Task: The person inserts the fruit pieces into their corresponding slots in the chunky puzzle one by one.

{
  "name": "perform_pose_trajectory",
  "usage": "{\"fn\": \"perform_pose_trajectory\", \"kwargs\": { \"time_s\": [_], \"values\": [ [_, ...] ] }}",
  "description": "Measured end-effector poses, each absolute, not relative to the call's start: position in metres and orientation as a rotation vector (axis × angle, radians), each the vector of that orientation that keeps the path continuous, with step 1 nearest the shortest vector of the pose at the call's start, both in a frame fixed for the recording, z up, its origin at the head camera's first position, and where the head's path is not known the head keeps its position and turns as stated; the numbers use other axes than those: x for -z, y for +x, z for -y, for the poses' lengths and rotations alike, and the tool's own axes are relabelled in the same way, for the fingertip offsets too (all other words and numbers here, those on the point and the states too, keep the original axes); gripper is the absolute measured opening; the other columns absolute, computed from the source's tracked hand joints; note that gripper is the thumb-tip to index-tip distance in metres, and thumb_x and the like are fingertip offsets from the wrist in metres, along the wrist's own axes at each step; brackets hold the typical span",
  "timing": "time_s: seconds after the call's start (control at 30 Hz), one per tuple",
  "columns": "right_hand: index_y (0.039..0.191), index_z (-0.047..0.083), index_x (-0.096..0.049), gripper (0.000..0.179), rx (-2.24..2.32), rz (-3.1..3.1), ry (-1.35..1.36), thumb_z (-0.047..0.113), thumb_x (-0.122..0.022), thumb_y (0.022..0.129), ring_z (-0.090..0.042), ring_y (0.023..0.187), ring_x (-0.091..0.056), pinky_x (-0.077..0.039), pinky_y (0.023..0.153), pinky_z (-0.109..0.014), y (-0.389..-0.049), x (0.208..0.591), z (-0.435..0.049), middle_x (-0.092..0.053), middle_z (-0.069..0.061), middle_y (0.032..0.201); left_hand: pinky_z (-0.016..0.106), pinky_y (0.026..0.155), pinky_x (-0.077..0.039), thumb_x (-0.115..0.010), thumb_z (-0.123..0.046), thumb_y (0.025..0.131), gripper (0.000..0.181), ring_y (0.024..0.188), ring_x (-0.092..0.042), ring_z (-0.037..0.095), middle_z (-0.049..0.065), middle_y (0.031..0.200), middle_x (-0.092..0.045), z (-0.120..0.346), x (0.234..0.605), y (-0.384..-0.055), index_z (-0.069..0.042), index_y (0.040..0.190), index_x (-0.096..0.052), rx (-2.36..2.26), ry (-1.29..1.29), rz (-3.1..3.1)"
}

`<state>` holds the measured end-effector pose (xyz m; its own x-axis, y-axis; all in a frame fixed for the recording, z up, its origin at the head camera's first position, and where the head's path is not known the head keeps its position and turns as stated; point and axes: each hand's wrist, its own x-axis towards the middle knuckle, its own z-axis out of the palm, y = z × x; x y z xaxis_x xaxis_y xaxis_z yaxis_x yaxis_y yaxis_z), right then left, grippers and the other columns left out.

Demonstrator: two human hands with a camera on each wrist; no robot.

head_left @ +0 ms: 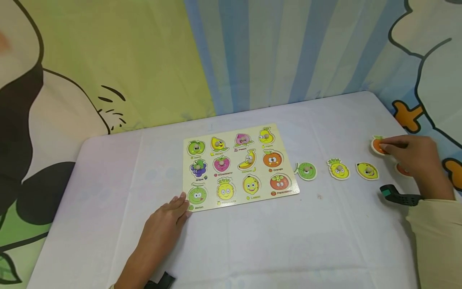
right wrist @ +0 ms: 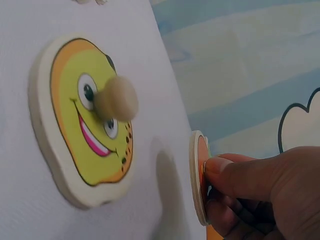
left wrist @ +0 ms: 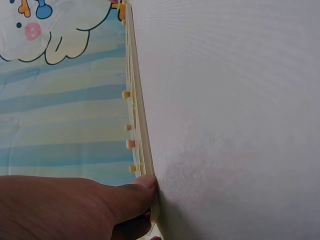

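Note:
My right hand [head_left: 415, 154] pinches an orange-fruit puzzle piece [head_left: 376, 147] between thumb and fingers. In the right wrist view the orange piece [right wrist: 194, 180] stands tilted on edge beyond the lemon piece [right wrist: 85, 125], with a shadow on the cloth beside it. A red piece [head_left: 402, 170] lies partly hidden under that hand. My left hand [head_left: 164, 224] holds the near left corner of the wooden fruit puzzle board [head_left: 234, 205], its thumb [left wrist: 142, 187] pressed to the edge. Knobbed pieces fill the upper places; the orange place [head_left: 272, 159] and the bottom row show no knobs.
Between the board and my right hand lie a melon piece [head_left: 306, 171], a pineapple piece [head_left: 338, 169] and a lemon piece [head_left: 367, 171], knobs up. White cloth [head_left: 252, 241] covers the table. A cartoon-printed curtain [head_left: 144, 60] hangs behind its far edge.

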<state>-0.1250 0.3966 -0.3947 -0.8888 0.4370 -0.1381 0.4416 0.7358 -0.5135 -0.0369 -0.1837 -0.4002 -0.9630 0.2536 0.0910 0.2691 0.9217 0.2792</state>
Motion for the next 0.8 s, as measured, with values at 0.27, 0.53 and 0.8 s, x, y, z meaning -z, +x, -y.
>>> {"fn": "perform_pose_trajectory", "kwargs": {
  "time_s": [0.27, 0.53, 0.8],
  "values": [
    [0.121, -0.008, -0.063, 0.033, 0.845, -2.953, 0.637, 0.017, -0.059, 0.099, -0.044, 0.102, -0.043, -0.045, 0.065, -0.04, -0.126, 0.392, -0.38, -0.053, -0.032, 0.121, 0.051, 0.094, -0.049, -0.081, -0.006, 0.079, 0.042, 0.116, -0.059, 0.034, 0.014, 0.129, -0.06, 0.183, 0.4, -0.036, 0.001, 0.119, -0.068, 0.438, -0.41, 3.024],
    [0.116, -0.008, -0.065, 0.026, 0.861, -3.021, 0.462, 0.01, -0.062, 0.097, -0.045, 0.102, -0.046, -0.048, 0.078, -0.052, -0.13, 0.39, -0.36, -0.057, -0.031, 0.117, 0.051, 0.093, -0.049, -0.081, -0.005, 0.079, 0.042, 0.115, -0.06, 0.034, 0.014, 0.128, -0.061, 0.183, 0.4, -0.036, 0.001, 0.118, -0.069, 0.436, -0.407, 3.021],
    [0.114, -0.008, -0.066, 0.023, 0.886, -3.056, 0.338, 0.004, -0.064, 0.094, -0.044, 0.101, -0.05, -0.047, 0.087, -0.06, -0.132, 0.388, -0.338, -0.058, -0.03, 0.115, 0.051, 0.094, -0.049, -0.081, -0.006, 0.079, 0.042, 0.116, -0.059, 0.034, 0.014, 0.129, -0.06, 0.183, 0.4, -0.037, 0.001, 0.118, -0.069, 0.428, -0.413, 3.017]
  ]
}}
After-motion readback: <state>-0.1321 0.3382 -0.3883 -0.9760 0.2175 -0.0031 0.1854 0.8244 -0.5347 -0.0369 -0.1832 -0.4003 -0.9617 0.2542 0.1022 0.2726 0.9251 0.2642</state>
